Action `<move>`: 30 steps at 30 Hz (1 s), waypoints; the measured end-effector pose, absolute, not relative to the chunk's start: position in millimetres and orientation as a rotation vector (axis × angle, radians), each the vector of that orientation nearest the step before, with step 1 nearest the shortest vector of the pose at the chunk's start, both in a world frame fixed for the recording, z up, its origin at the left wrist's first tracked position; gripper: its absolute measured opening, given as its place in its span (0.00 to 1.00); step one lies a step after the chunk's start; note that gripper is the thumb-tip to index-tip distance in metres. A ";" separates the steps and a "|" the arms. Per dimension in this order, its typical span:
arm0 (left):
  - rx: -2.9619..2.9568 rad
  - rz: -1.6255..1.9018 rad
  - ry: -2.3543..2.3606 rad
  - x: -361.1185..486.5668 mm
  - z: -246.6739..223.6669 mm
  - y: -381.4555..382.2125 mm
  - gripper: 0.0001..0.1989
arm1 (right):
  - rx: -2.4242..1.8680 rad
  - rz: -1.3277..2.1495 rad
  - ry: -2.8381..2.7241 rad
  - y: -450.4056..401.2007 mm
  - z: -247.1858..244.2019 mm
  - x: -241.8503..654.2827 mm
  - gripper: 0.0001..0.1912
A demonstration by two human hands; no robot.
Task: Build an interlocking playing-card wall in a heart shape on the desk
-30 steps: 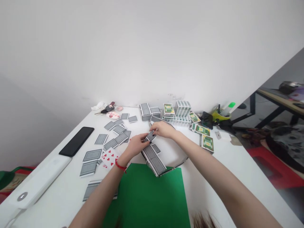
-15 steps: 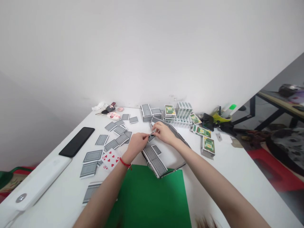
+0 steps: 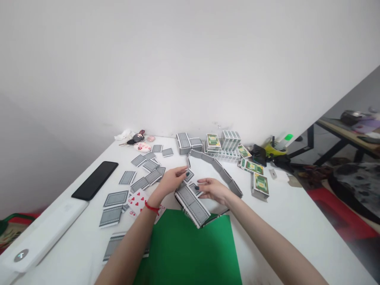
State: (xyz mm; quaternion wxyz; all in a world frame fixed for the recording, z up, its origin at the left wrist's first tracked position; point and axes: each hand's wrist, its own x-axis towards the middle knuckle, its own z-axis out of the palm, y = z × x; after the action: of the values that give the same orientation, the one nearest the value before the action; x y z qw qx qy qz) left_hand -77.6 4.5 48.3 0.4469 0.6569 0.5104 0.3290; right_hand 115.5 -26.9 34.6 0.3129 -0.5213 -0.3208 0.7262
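Note:
Folded grey-backed playing cards are joined into a ring-shaped structure [image 3: 218, 168] standing on the white table. My left hand [image 3: 172, 181] is at its left side, thumb and fingers closed on a small grey-backed playing card [image 3: 189, 175]. Inside the ring, my right hand [image 3: 214, 190] has its fingers apart, the tips beside or touching another folded card [image 3: 195, 189]; contact is hard to make out. A wider strip of grey-backed cards [image 3: 192, 206] forms the near left side, partly over a green sheet [image 3: 192, 249].
Loose playing cards [image 3: 115, 198] lie to the left, with a face-up hearts card [image 3: 137, 200]. A black phone [image 3: 95, 180] rests beyond them. Card blocks [image 3: 184, 143] and green-and-white card boxes [image 3: 230, 140] stand at the back. More boxes [image 3: 260, 184] lie right.
My right hand has left the card at my left fingertips and moved down and right, its fingers spreading. My left hand stays nearly in place, slightly turned.

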 end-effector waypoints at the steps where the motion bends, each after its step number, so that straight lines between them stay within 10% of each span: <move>1: 1.683 0.786 1.274 -74.6 48.4 3.9 0.19 | -1.358 1.906 -0.848 -26.4 34.5 114.9 0.24; 30: 1.495 0.364 1.130 -98.1 79.6 -6.4 0.21 | -1.526 1.625 -1.210 -36.8 23.7 110.1 0.15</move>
State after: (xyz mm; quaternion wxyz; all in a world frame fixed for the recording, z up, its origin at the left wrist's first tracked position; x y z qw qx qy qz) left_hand -98.1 -6.4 79.6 0.5780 0.6389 0.4831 0.1556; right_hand 110.1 -36.8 23.7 0.2980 -0.5744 -0.4552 0.6116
